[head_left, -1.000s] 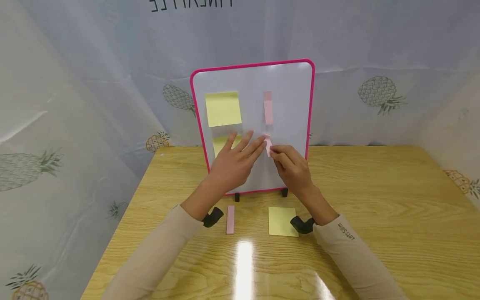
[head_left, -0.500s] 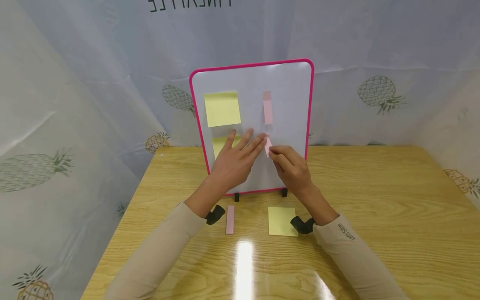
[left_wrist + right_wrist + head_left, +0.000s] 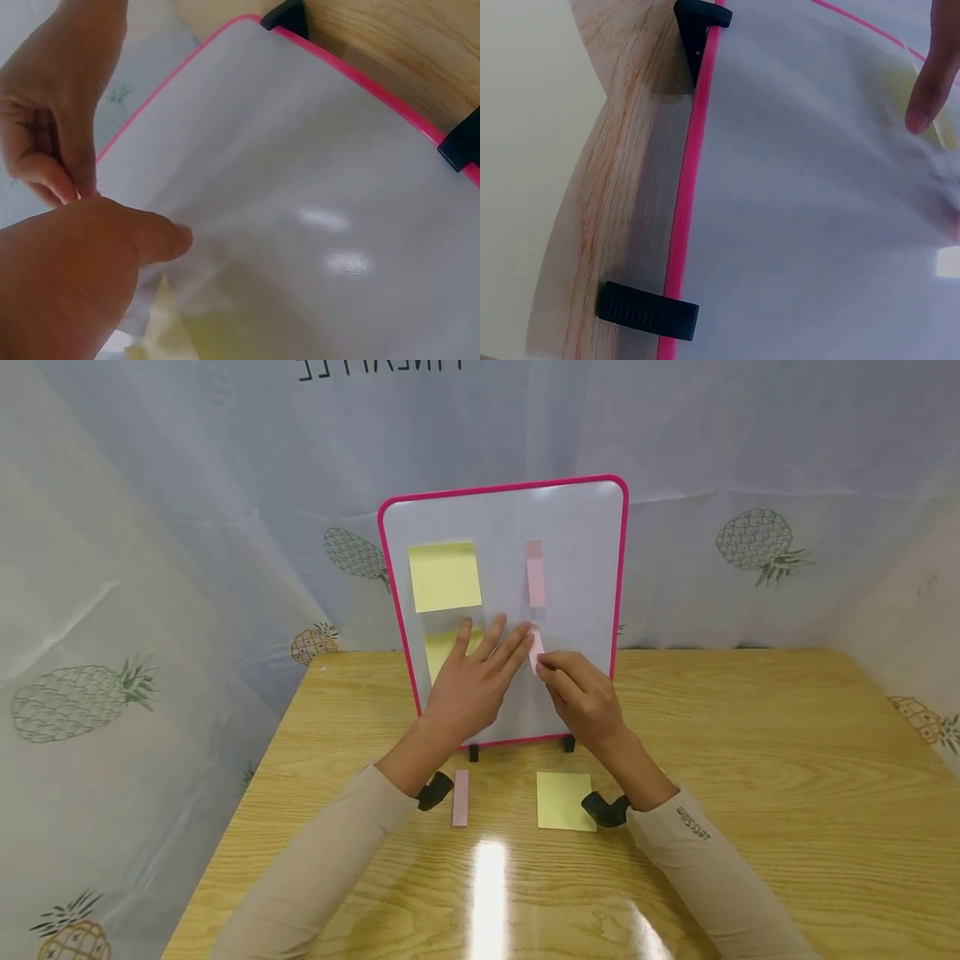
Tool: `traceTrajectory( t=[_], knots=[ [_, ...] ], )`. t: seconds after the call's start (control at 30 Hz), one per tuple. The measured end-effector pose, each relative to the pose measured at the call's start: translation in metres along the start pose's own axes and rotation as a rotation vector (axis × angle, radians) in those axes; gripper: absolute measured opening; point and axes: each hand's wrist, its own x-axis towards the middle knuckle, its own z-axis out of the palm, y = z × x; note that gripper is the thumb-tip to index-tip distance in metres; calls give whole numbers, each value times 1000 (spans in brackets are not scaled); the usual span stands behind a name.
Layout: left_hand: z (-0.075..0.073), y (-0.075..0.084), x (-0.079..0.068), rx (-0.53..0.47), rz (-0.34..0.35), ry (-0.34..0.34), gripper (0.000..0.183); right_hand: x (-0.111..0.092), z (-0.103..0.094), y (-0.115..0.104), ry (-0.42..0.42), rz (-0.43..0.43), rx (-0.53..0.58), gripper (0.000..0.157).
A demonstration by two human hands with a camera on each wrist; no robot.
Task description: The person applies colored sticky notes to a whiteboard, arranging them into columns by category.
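A small whiteboard (image 3: 577,568) with a pink rim stands upright in the head view. My left hand (image 3: 468,689), fingers straight and spread, presses its fingertips at the upper end of a narrow pink sticky note (image 3: 537,652) on the board. Thumb and index finger of my right hand (image 3: 585,697) pinch that note's lower end. Above it hangs another pink sticky note (image 3: 536,575). At left are an upper yellow sticky note (image 3: 445,578) and a lower yellow sticky note (image 3: 437,653), partly hidden by the left hand. In the left wrist view the left thumb (image 3: 169,238) points across the board.
Black stand clips (image 3: 568,743) hold the board's bottom edge on the wooden table (image 3: 750,793). In front lie a pink note strip (image 3: 461,797) and a yellow note (image 3: 564,801). A black wrist mount (image 3: 604,810) overlaps the yellow note. A pineapple-print curtain (image 3: 675,435) hangs behind.
My left fingertips have shifted slightly upward at the top of the lower pink note, covering the end that stuck up earlier. The right hand keeps its pinch, nearly still.
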Motion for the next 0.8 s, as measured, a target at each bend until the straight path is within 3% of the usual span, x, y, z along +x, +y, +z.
traceTrajectory(
  t=[0.27, 0.57, 0.8],
  knots=[
    [2, 5, -2, 70, -28, 38, 72, -3, -2, 2, -33, 3, -6, 20],
    [2, 7, -1, 156, -40, -5, 73, -7, -3, 6, -72, 42, -121, 30],
    [4, 11, -3, 213, -68, 25, 68, -5, -7, 21, -168, -70, -240, 39]
  ],
)
